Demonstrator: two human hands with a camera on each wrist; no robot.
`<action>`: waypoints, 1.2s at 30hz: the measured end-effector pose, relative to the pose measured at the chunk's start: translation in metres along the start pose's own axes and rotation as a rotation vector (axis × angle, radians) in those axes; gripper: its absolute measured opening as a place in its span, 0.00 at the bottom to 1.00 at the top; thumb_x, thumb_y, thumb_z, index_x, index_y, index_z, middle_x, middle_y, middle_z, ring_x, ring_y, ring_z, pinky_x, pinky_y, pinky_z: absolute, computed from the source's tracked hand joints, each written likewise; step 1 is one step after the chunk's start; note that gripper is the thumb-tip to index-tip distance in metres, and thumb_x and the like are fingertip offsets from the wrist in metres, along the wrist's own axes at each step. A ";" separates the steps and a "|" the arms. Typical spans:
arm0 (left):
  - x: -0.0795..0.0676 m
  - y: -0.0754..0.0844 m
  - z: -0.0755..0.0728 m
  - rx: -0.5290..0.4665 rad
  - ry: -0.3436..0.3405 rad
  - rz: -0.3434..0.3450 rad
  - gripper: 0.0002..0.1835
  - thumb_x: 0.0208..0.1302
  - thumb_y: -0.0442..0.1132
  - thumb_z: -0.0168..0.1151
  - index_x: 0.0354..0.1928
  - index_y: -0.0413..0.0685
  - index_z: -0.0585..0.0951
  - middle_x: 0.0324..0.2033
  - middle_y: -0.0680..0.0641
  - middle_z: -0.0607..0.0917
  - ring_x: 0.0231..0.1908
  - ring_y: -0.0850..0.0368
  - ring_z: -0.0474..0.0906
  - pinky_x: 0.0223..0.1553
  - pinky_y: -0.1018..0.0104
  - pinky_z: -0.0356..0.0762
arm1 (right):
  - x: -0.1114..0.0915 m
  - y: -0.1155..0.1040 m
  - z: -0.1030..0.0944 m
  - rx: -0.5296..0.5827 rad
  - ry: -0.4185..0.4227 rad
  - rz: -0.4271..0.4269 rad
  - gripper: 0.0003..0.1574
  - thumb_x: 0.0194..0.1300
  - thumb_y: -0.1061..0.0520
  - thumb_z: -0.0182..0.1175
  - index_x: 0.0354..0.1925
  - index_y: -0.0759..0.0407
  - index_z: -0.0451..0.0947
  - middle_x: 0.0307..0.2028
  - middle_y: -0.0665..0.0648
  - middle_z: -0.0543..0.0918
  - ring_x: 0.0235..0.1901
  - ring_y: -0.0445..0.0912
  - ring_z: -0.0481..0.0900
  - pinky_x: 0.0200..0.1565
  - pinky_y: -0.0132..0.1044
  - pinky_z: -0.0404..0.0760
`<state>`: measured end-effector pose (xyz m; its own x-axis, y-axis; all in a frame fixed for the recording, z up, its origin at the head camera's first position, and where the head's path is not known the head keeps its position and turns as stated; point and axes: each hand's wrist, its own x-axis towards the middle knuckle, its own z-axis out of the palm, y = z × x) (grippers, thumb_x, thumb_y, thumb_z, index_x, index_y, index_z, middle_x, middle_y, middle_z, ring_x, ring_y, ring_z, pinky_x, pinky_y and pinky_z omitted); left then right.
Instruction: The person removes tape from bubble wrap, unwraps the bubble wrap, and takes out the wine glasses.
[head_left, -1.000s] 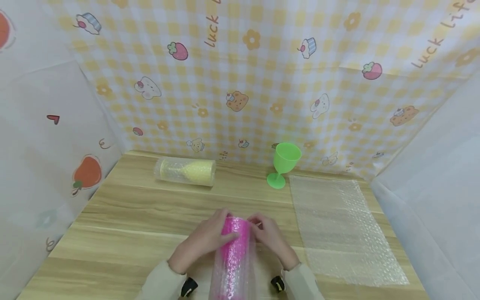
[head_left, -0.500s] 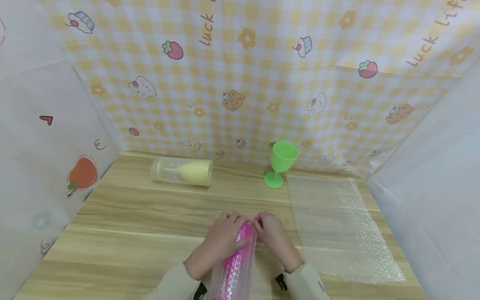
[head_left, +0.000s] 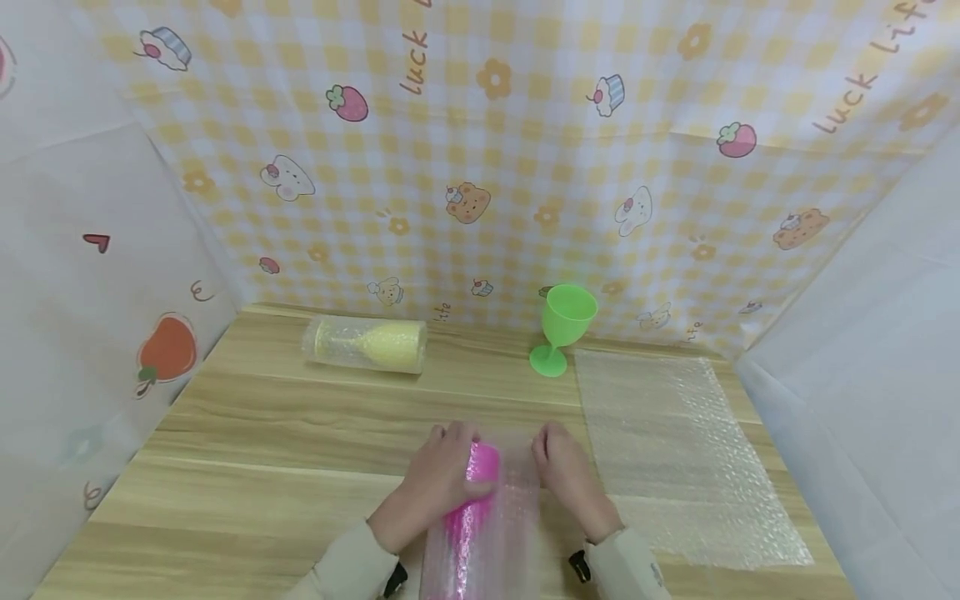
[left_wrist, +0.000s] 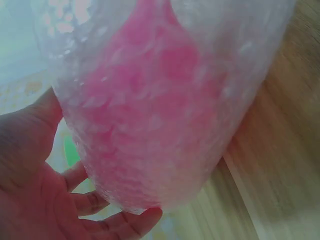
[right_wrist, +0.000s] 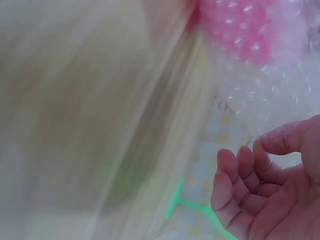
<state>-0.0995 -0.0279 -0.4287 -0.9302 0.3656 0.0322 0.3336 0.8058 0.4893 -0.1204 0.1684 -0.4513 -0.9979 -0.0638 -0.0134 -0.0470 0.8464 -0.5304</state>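
Observation:
A pink goblet [head_left: 486,463] lies rolled in clear bubble wrap [head_left: 517,517] at the table's near edge, its bowl pointing away from me. My left hand [head_left: 438,473] grips the wrapped bowl from the left, fingers curled over its far end, as the left wrist view also shows around the pink bowl [left_wrist: 145,105]. On the other side, my right hand [head_left: 567,471] pinches the loose edge of the wrap between thumb and forefinger and holds it out from the goblet. In the right wrist view this pinched film [right_wrist: 260,95] stretches from the fingers toward the pink bowl.
A yellow goblet [head_left: 390,345] in bubble wrap lies at the back left. Upright at the back stands a green goblet [head_left: 568,315]. A flat bubble wrap sheet [head_left: 675,450] covers the table's right side. Patterned cloth [head_left: 420,167] hangs behind the wooden table [head_left: 285,433].
My right hand has drawn the wrap's edge away to the right, widening the film beside the goblet. My left hand shifted over the bowl and keeps its grip.

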 end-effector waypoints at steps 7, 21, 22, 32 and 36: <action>0.001 -0.014 0.001 -0.185 -0.045 -0.068 0.34 0.44 0.52 0.66 0.51 0.42 0.67 0.38 0.46 0.75 0.34 0.56 0.70 0.24 0.74 0.71 | -0.004 0.024 -0.006 -0.017 0.011 0.069 0.11 0.65 0.59 0.42 0.27 0.61 0.65 0.20 0.52 0.66 0.19 0.42 0.64 0.20 0.30 0.64; -0.009 -0.022 -0.011 -0.055 -0.027 0.114 0.26 0.55 0.43 0.59 0.59 0.59 0.70 0.57 0.40 0.70 0.54 0.41 0.67 0.45 0.44 0.75 | -0.007 0.037 -0.020 -0.137 -0.113 0.097 0.11 0.64 0.61 0.44 0.39 0.68 0.68 0.24 0.58 0.75 0.20 0.45 0.69 0.20 0.34 0.70; -0.009 -0.021 -0.011 -0.051 -0.030 0.118 0.26 0.55 0.42 0.58 0.59 0.58 0.71 0.57 0.40 0.69 0.55 0.40 0.66 0.44 0.45 0.76 | -0.008 0.033 -0.022 -0.138 -0.116 0.088 0.13 0.63 0.63 0.46 0.44 0.69 0.67 0.28 0.61 0.77 0.19 0.46 0.69 0.20 0.35 0.71; -0.012 -0.005 -0.011 0.028 -0.058 0.158 0.35 0.50 0.56 0.62 0.60 0.50 0.68 0.56 0.37 0.69 0.52 0.37 0.67 0.41 0.53 0.81 | -0.009 -0.037 -0.032 -0.215 -0.116 -0.279 0.30 0.54 0.63 0.59 0.57 0.56 0.69 0.27 0.55 0.81 0.16 0.37 0.67 0.20 0.25 0.69; -0.012 -0.003 -0.008 0.059 -0.052 0.164 0.40 0.44 0.57 0.67 0.59 0.49 0.67 0.54 0.38 0.69 0.51 0.37 0.67 0.39 0.55 0.81 | 0.001 -0.046 -0.020 -0.272 -0.186 -0.308 0.26 0.54 0.64 0.60 0.53 0.55 0.74 0.29 0.55 0.83 0.21 0.42 0.75 0.24 0.28 0.75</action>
<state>-0.0907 -0.0388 -0.4234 -0.8537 0.5171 0.0615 0.4904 0.7586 0.4290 -0.1201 0.1404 -0.4102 -0.9115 -0.4076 -0.0552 -0.3756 0.8795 -0.2922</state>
